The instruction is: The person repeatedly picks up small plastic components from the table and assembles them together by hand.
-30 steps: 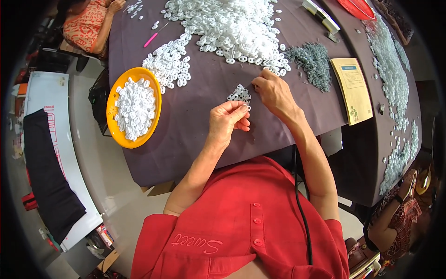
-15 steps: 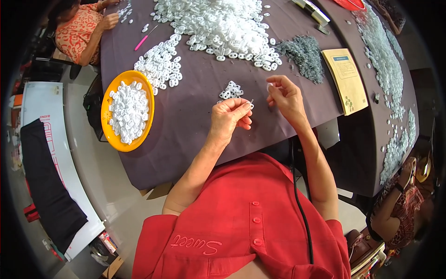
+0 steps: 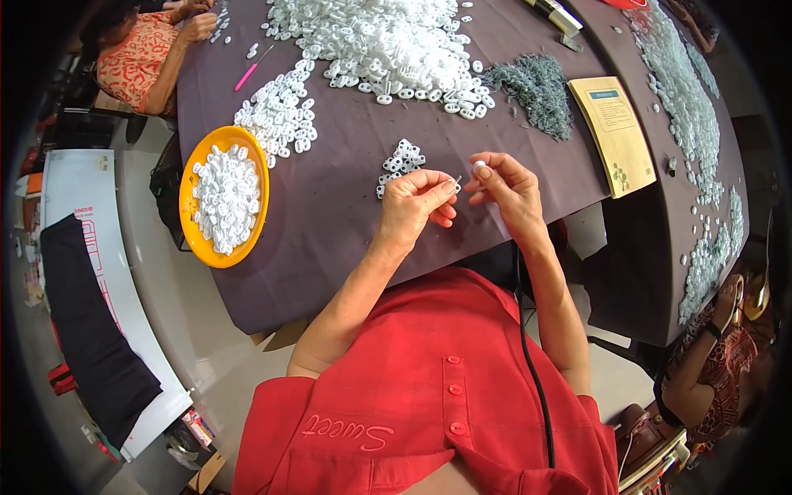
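Over the table's near edge, my left hand (image 3: 415, 208) pinches a small white plastic piece (image 3: 457, 186) between thumb and index finger. My right hand (image 3: 513, 198) is just to its right, thumb and fingers closed on another small white piece (image 3: 479, 165). The two hands are close but apart. Beyond my left hand lies a little heap of white two-holed oval pieces (image 3: 403, 162). More of these white pieces fill an orange-yellow bowl (image 3: 188, 216) at the left. Fine detail of the held pieces is too small to make out.
A large white mound (image 3: 388, 49) and a smaller pile (image 3: 280, 115) cover the far table. Grey thread scraps (image 3: 538, 92), a tan notebook (image 3: 612, 136) and a pink-handled hook (image 3: 245, 77) lie around. People sit left and right. A black cable (image 3: 532, 355) hangs over my shirt.
My right hand has come down slightly, its white piece still pinched. My left hand has shifted a little to the right, and the gap between the held pieces is smaller. The view has shifted slightly.
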Demonstrator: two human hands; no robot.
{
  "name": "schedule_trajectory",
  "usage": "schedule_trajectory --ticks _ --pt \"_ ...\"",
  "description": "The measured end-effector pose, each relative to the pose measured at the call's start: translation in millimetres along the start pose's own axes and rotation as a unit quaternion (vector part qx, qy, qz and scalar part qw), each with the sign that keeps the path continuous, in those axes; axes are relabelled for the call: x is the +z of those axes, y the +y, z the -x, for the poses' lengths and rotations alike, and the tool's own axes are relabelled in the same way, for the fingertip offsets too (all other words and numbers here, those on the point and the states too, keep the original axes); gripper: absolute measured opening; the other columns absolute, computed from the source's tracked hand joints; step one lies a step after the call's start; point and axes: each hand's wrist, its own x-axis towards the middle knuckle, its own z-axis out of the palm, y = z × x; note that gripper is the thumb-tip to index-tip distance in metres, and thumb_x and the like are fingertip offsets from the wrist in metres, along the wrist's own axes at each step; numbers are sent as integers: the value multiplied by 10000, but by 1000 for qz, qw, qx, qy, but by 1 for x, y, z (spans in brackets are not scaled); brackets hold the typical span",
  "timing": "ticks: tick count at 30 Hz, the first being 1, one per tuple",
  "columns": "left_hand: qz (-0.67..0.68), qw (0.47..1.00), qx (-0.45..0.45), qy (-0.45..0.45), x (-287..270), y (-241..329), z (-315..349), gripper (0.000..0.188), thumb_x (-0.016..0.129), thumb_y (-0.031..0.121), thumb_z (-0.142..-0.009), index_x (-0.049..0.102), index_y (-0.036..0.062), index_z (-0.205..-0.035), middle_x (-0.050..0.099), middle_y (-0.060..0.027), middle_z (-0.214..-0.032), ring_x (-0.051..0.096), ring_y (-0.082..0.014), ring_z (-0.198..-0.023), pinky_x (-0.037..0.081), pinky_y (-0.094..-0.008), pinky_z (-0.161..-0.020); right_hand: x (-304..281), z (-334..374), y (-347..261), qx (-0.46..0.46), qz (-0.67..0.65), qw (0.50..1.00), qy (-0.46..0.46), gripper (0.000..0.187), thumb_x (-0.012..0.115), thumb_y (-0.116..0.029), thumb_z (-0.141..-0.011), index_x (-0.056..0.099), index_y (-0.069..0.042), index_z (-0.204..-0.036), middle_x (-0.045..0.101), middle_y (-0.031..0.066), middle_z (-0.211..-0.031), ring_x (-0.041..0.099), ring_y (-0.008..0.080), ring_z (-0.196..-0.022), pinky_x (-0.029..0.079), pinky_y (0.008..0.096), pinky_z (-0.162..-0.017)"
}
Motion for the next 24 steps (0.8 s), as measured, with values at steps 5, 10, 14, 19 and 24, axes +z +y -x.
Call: schedule_trajectory --ticks 5,10,14,19,24 --pt "-23 1000 6 7 0 0 1 126 604 103 -838 623 -12 -885 614 -62 -730 597 -118 -566 512 -226 -489 5 3 1 -14 -28 999 19 202 564 -95 -873 597 42 -1017 626 51 -793 621 110 -703 533 243 -613" --pt "-82 996 31 8 2 1 2 126 599 105 -838 625 -12 -879 613 -57 -717 596 -114 -569 516 -227 -496 12 4 -2 -1 -6 1000 30 193 593 -83 -851 610 39 -1000 637 53 -788 625 109 -697 534 236 -595" --pt "-94 995 38 7 0 -2 3 127 595 105 -840 626 -12 -878 614 -55 -713 596 -113 -568 514 -227 -491 13 4 0 -3 3 1000 27 196 597 -74 -848 609 24 -1017 646 64 -812 627 115 -705 533 238 -611" --pt "-96 994 50 14 0 -3 2 111 593 93 -841 629 -11 -858 621 -49 -696 581 -90 -547 493 -215 -462 14 4 4 -6 3 1000 20 189 605 -59 -838 612 21 -1008 647 60 -800 625 109 -698 532 232 -609" --pt "-103 993 59 14 0 -4 1 123 599 107 -843 632 -9 -867 627 -44 -701 576 -78 -542 491 -211 -458 15 3 6 -14 14 1000 20 178 606 -37 -831 615 21 -999 651 57 -799 623 104 -696 530 228 -606"
